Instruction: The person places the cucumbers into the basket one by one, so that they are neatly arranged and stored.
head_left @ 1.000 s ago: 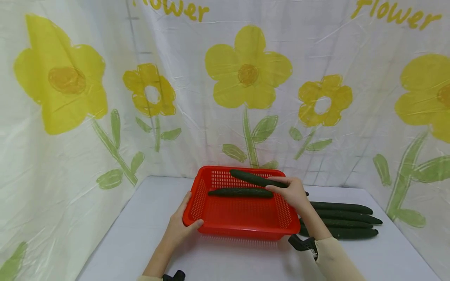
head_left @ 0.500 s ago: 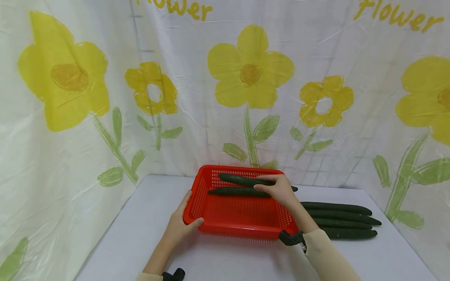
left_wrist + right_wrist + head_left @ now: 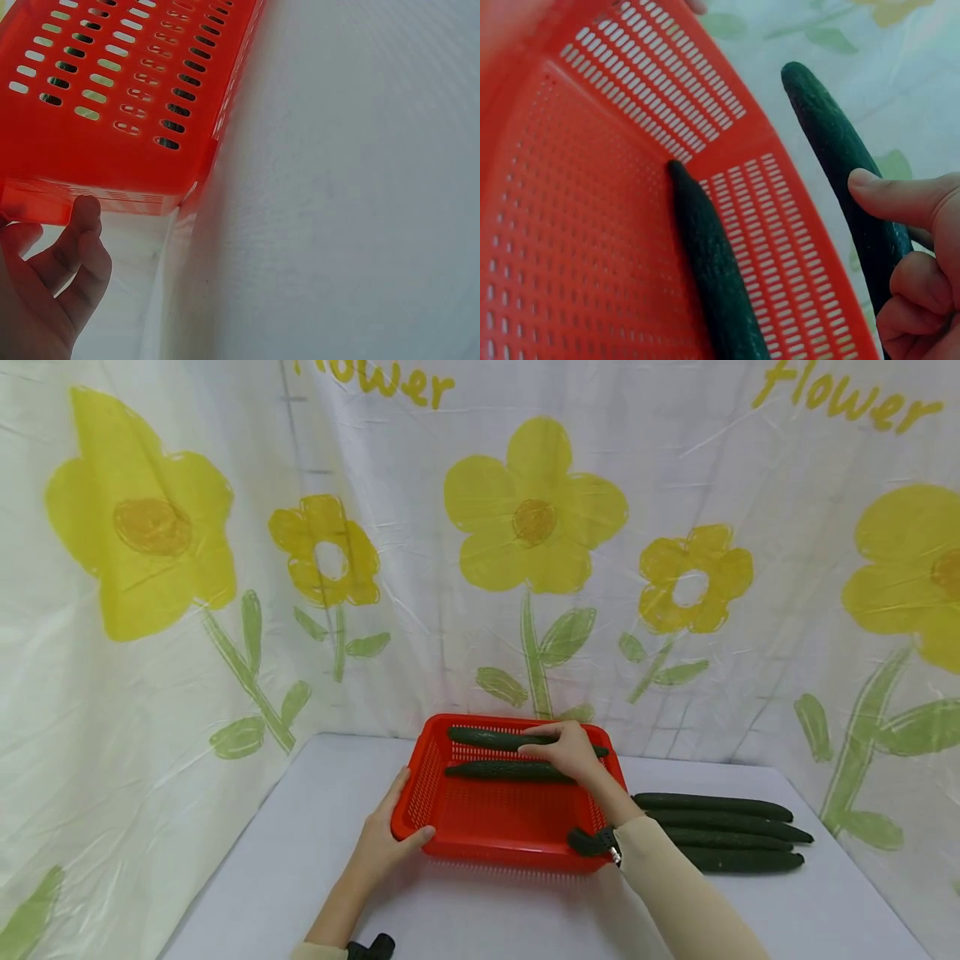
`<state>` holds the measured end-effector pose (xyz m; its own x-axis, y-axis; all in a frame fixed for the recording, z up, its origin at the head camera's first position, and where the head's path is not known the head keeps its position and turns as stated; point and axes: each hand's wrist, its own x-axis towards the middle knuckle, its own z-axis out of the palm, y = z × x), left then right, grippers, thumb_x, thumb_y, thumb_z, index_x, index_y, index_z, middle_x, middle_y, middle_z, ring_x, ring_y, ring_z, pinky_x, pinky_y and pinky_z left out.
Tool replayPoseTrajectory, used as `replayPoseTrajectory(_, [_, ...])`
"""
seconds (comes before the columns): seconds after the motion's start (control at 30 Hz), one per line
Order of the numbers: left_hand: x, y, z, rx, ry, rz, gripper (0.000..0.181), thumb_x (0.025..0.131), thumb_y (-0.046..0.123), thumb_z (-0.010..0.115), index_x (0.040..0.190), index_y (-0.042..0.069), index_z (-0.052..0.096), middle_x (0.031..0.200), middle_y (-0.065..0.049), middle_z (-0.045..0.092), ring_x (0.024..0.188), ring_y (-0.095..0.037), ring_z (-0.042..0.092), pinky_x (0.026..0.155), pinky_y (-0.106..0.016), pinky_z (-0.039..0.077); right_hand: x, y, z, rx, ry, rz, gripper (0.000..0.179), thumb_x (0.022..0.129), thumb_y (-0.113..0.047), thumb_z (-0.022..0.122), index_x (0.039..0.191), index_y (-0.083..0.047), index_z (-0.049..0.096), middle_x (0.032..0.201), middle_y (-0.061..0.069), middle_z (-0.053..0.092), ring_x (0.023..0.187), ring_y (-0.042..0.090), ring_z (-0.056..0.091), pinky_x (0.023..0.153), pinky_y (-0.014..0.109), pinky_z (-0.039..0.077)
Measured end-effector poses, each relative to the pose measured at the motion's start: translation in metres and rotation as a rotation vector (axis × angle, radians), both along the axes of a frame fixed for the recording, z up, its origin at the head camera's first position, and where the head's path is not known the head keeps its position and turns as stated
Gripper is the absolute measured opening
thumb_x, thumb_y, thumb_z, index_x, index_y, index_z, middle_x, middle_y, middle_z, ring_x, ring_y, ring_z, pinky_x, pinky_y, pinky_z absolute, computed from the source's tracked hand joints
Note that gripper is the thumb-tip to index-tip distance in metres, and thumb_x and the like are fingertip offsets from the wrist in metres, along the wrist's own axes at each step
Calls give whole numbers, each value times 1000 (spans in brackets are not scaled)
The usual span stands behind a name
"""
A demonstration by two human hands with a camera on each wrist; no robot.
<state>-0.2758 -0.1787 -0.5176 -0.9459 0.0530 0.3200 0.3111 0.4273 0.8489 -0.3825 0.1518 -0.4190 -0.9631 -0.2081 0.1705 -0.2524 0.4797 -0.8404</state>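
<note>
From where I stand, the person's left grip (image 3: 381, 843) is clamped on the near left corner of the red basket (image 3: 510, 852), the thumb along the near rim, probably to steady it, since a basket so light could slide on the white surface (image 3: 495, 918).

The right grip (image 3: 567, 752) is closed on one cucumber (image 3: 483, 739), thumb and fingers pinching it from opposite sides. It hangs nearly level along the basket's far side; that lie suits the basket's long side. A second cucumber (image 3: 498, 769) rests inside on the basket floor, turned much the same way.

To the right, four more cucumbers (image 3: 723, 839) lie side by side, handy for that arm, I'd guess; the sleeve (image 3: 675, 877) hides some of their left ends.
</note>
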Motion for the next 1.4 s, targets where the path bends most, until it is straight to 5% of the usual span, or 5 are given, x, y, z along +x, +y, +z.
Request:
replayPoseTrajectory(0.2, [0, 0, 0, 1, 3, -2, 97, 88, 31, 82, 169, 21, 30, 165, -12, 46, 130, -33, 61, 92, -41, 62, -10, -8, -6, -7, -33, -15, 35, 85, -26, 91, 117, -14, 84, 90, 8, 77, 60, 14, 43, 60, 29, 42])
replayPoseTrajectory(0.47, [-1, 0, -1, -1, 9, -9, 97, 88, 30, 82, 169, 22, 29, 166, -12, 45, 131, -34, 61, 92, -41, 62, -17, -12, -15, 19, -53, -38, 34, 86, -27, 91, 116, -12, 84, 122, 9, 77, 110, 26, 66, 85, 35, 57])
replayPoseTrajectory(0.67, [-5, 1, -1, -10, 0, -3, 97, 88, 31, 82, 169, 24, 29, 166, -11, 45, 131, -34, 60, 92, -42, 62, -23, -10, -24, -23, -140, -55, 36, 87, -24, 90, 119, -11, 83, 128, 13, 73, 94, 23, 55, 71, 31, 47])
replayPoseTrajectory(0.97, [-2, -2, -1, -17, 12, 7, 97, 87, 30, 82, 169, 21, 31, 166, -11, 45, 130, -33, 60, 88, -28, 57, -25, -20, -37, -4, -194, -39, 32, 86, -18, 90, 116, -11, 84, 113, 9, 75, 67, 17, 42, 59, 30, 39])
replayPoseTrajectory(1.4, [-3, -1, -3, -15, 18, 1, 97, 88, 29, 82, 169, 21, 30, 168, -10, 42, 131, -34, 60, 90, -26, 56, -24, -20, -49, -127, -383, -55, 32, 85, -14, 90, 116, -11, 84, 53, -9, 47, 50, 10, 21, 51, 27, 27])
